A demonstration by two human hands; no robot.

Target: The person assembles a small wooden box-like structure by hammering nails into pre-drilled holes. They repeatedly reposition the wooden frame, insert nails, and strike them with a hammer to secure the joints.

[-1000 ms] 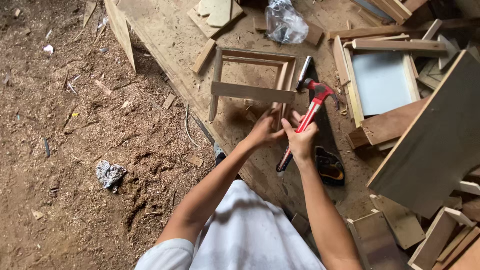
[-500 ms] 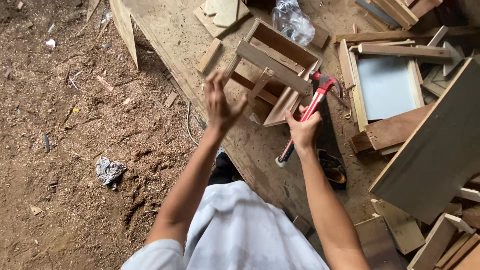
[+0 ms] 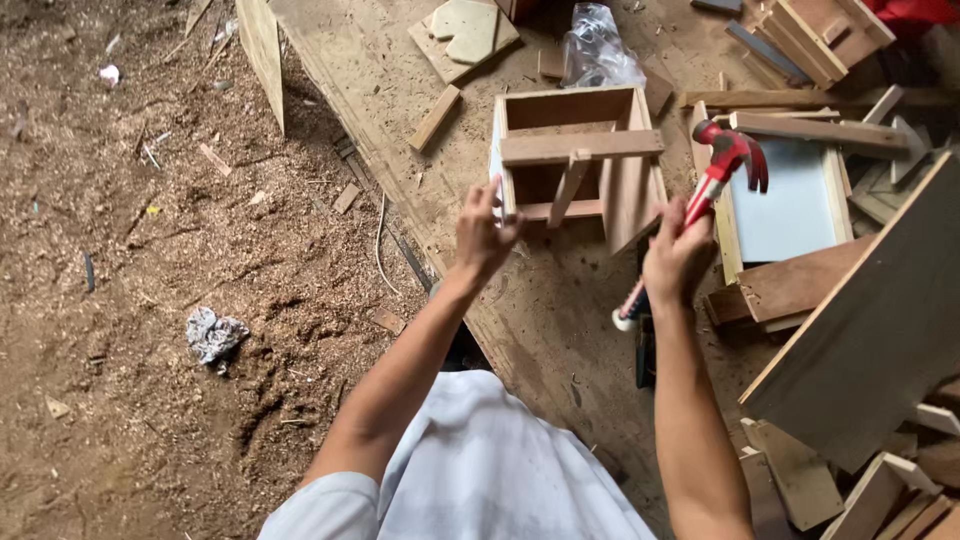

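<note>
1. A small open box frame of pale wooden slats (image 3: 575,160) stands on a dusty plywood floor sheet (image 3: 400,90), touched at its near left corner by the left hand (image 3: 483,232), fingers loosely spread; a weak steadying grip could let it shift.
2. A red-handled claw hammer (image 3: 700,205) is gripped by the right hand (image 3: 678,262), fingers wrapped tight around it; a stray blow could catch the left fingers.

The wooden frame (image 3: 575,160) has turned to lie square — left hand (image 3: 483,232) now at its edge (hammer (image 3: 712,190) raised higher).
</note>
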